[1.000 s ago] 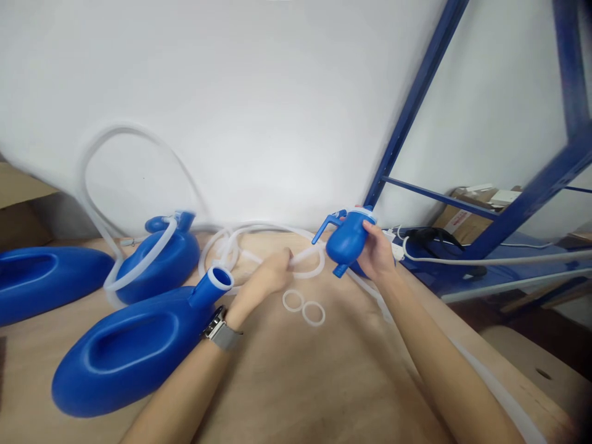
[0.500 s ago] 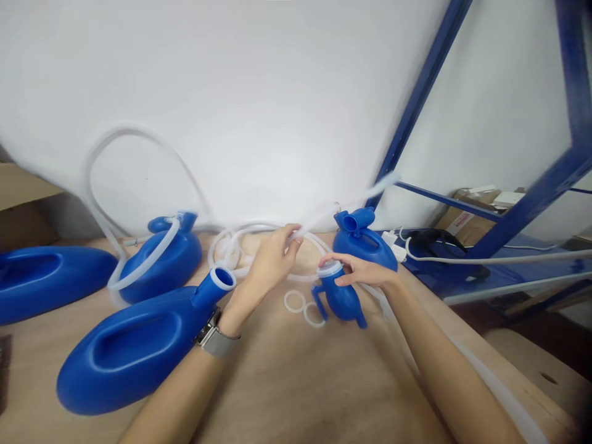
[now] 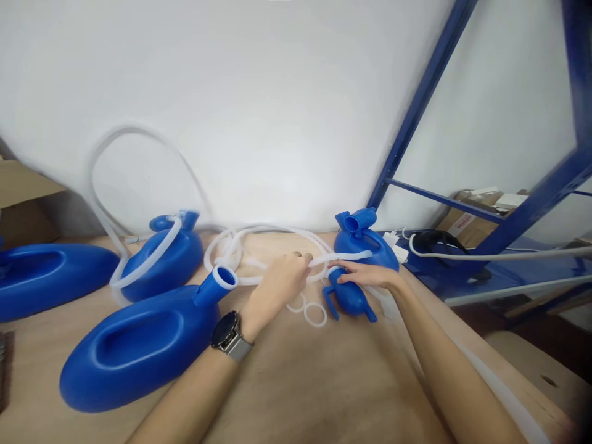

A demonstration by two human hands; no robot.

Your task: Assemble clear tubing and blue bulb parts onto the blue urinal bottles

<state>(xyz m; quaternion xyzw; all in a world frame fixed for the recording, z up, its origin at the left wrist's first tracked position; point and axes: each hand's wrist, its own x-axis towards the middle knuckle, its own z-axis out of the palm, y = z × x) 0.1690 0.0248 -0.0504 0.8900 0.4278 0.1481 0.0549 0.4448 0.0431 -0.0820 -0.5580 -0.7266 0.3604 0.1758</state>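
My left hand (image 3: 287, 277), with a watch on its wrist, is closed round a translucent hose (image 3: 342, 256) whose end points right. Just to its right, my right hand (image 3: 363, 273) grips the neck of a small blue spouted piece (image 3: 350, 300) standing tilted on the table. Two white rings, one of them (image 3: 315, 314) fully visible, lie below and between my hands. Behind my right hand sits a blue bottle (image 3: 370, 243) with a blue cap piece on top. The big blue bottle (image 3: 139, 348) with an open neck lies left of my left wrist.
Another blue bottle (image 3: 166, 262) with a looped hose stands at the left back, beside a further blue bottle (image 3: 55, 274). Coiled hose (image 3: 226, 250) lies by the wall. A blue metal rack (image 3: 425, 98) rises at the right, with white plugs and a cable near it.
My left hand has moved right and down, bringing the hose down from its raised slant to nearly level above the small blue piece. That piece has shifted slightly right in my right hand.
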